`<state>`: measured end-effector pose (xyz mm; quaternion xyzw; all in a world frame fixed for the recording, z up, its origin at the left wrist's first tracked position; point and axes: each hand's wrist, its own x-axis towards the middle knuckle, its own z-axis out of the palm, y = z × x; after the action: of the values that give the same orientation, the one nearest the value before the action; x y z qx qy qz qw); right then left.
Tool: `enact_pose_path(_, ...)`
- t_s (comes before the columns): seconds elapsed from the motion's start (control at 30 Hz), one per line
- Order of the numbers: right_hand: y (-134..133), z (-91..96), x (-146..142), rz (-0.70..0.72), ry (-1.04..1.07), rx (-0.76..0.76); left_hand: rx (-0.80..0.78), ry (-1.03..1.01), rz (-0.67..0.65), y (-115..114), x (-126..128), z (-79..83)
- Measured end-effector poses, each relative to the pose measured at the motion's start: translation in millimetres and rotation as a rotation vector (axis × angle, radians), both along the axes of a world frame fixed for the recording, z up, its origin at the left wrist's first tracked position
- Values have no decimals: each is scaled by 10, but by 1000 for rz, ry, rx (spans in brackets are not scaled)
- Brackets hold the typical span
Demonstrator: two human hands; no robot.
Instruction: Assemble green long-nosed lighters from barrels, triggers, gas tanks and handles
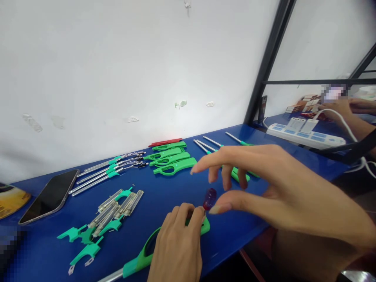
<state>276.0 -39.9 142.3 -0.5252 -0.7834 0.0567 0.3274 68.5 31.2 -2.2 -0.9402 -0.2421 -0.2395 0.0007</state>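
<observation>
From my remote seat I judge this a screwdriving step: the left hand (178, 243) grips the lighter (144, 255) on the table (232, 243), the right hand (280, 188) is spread beside the apparent driver (210, 198), and turning it calls for a thumb-and-finger pinch.

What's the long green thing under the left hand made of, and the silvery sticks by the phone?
The long green thing looks like smooth, hard plastic: even colour and a moulded loop. Its silvery end may be metal, because it shines. The silvery sticks look like metal, thin, straight and glossy, though coated plastic is possible.
</observation>
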Motion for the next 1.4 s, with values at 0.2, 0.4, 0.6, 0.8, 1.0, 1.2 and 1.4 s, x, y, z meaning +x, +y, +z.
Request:
enact_pose_path(0.2,44,12,39,163,-23,-78,-91,53,19,-11,25,23)
enact_pose_path(0.4,55,-21,-44,-100,-101,-36,-47,19,7,-58,12,0)
enact_pose_path(0.6,-24,26,42,-3,3,-77,-57,4,-7,-50,14,6)
enact_pose_path(0.8,46,11,7,-24,-19,-66,-82,51,-3,-44,18,12)
enact_pose_path(1.0,15,11,15,-64,-52,-63,-38,8,-5,-45,13,19)
enact_pose_path(1.2,8,45,32,85,-6,-107,-63,14,5,-66,14,41)
enact_pose_path(1.4,50,-18,1,-57,-29,-93,-11,-11,4,-67,35,20)
